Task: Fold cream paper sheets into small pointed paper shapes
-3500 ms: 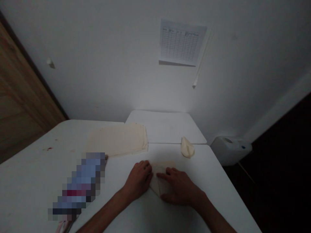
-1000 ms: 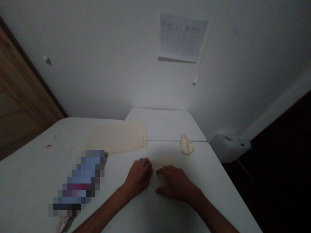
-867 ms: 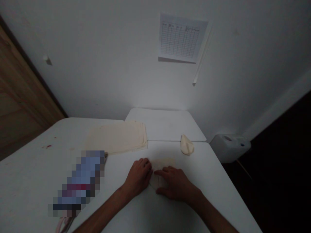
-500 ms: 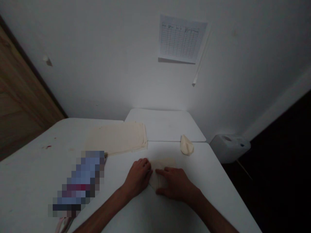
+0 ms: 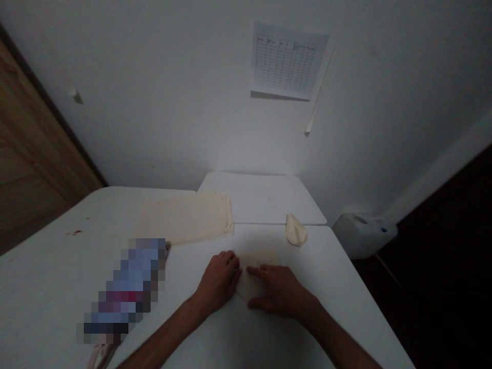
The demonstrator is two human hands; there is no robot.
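Between my hands a thin cream sheet (image 5: 265,254), which looks like a pastry wrapper, lies partly folded on the white table (image 5: 192,333). My left hand (image 5: 221,274) is at its left edge, fingers curled in and pinching it; the fingertips are partly hidden. My right hand (image 5: 279,289) rests on the sheet with forefinger and thumb spread apart, pressing it down. Past my right hand sits a small folded cream piece (image 5: 295,231), pointed at the top. To the far left of my hands a flat stack of similar cream sheets (image 5: 184,218) is spread out.
A blurred-out blue object (image 5: 134,277) lies left of my left arm. Behind stands another white tabletop (image 5: 261,197) against the wall. A printed chart (image 5: 284,61) hangs on the wall. Beyond the table's right edge is a white box-like object (image 5: 363,236) with holes.
Almost nothing differs. My right thumb has shifted very slightly on the sheet, and both hands keep their places.
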